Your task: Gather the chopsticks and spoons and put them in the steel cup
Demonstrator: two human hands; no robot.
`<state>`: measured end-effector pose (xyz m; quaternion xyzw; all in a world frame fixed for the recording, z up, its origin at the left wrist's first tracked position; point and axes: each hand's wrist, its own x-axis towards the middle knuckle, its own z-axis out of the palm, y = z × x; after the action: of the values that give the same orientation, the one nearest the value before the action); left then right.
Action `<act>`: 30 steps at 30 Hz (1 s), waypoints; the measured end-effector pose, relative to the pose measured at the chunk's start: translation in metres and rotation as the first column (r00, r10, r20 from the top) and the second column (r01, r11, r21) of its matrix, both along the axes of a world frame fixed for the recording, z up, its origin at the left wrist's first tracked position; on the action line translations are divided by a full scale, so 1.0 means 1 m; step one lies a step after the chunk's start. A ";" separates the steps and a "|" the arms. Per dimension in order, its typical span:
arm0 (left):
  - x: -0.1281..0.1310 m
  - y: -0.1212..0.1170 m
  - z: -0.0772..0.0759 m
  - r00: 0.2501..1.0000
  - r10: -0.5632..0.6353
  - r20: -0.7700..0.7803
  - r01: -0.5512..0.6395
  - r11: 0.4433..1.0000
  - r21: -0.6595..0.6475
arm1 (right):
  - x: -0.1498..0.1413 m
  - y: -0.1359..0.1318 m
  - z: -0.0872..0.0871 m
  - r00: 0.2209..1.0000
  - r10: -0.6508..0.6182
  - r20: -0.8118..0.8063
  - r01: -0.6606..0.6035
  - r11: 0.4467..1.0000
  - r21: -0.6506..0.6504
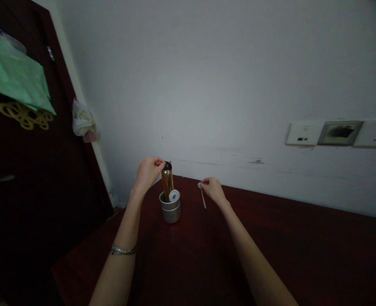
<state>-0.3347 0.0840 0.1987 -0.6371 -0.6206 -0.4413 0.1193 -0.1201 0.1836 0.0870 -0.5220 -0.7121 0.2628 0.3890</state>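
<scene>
A grey metal utensil holder [171, 212] stands upright on the dark red table. Chopsticks [165, 182] and a shiny, dark round-topped utensil [168, 166] rise out of it; its exact kind is unclear. A white ceramic spoon [174, 196] with a blue mark leans at the holder's rim. My left hand [149, 172] is closed, its fingertips pinching at the dark utensil's top. To the right, my right hand [213, 189] is closed with its fingertips on the round end of a small spoon [203, 199], whose thin handle points towards me.
Behind the table [188, 263] rises a pale wall [207, 85] with sockets and a switch panel [340, 132] at right. A dark door [47, 170] at left carries a green cloth [15, 72]. A plastic bag [83, 120] hangs by the frame.
</scene>
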 end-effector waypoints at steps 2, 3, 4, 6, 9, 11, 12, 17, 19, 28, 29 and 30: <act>0.008 -0.008 0.007 1.000 -0.002 0.009 0.001 0.992 0.126 | -0.005 -0.012 0.021 0.995 0.063 -0.074 -0.054 0.992 0.118; 0.013 -0.012 0.010 1.000 -0.016 0.014 0.013 0.985 0.170 | -0.008 -0.020 0.031 0.985 0.114 -0.130 -0.095 0.985 0.141; 0.018 -0.015 0.012 0.999 -0.038 0.019 0.033 0.979 0.200 | -0.011 -0.029 0.042 0.964 0.189 -0.186 -0.163 0.976 0.146; 0.027 -0.021 0.016 0.995 -0.097 0.033 0.087 0.970 0.226 | -0.016 -0.048 0.060 0.893 0.354 -0.279 -0.321 0.934 0.158; 0.037 -0.027 0.018 0.981 -0.181 0.067 0.162 0.963 0.217 | -0.021 -0.071 0.078 0.825 0.470 -0.313 -0.441 0.882 0.163; 0.042 -0.027 0.018 0.972 -0.214 0.092 0.191 0.959 0.209 | -0.023 -0.079 0.082 0.809 0.495 -0.316 -0.471 0.868 0.156; 0.043 -0.027 0.017 0.968 -0.228 0.103 0.203 0.957 0.206 | -0.023 -0.080 0.083 0.806 0.502 -0.315 -0.479 0.865 0.151; 0.039 -0.019 0.012 0.925 -0.327 0.192 0.297 0.940 0.168 | -0.022 -0.072 0.078 0.811 0.481 -0.335 -0.465 0.876 0.131; 0.033 -0.015 0.010 0.902 -0.360 0.239 0.343 0.933 0.110 | -0.021 -0.064 0.071 0.816 0.456 -0.354 -0.447 0.887 0.114; 0.004 0.005 -0.012 0.960 -0.272 0.063 0.251 0.742 -0.621 | -0.028 -0.010 -0.017 0.980 0.156 -0.126 -0.182 0.956 -0.231; 0.002 0.008 -0.016 0.963 -0.265 0.046 0.229 0.720 -0.655 | -0.029 -0.007 -0.027 0.986 0.151 -0.068 -0.163 0.957 -0.240; 0.001 0.011 -0.020 0.965 -0.261 0.034 0.213 0.700 -0.682 | -0.031 -0.005 -0.035 0.988 0.151 0.000 -0.147 0.959 -0.241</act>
<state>-0.3339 0.0950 0.1789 -0.7250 -0.6470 -0.1743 -0.1593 -0.1507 0.1788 0.0518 -0.5125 -0.7160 0.3706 0.2955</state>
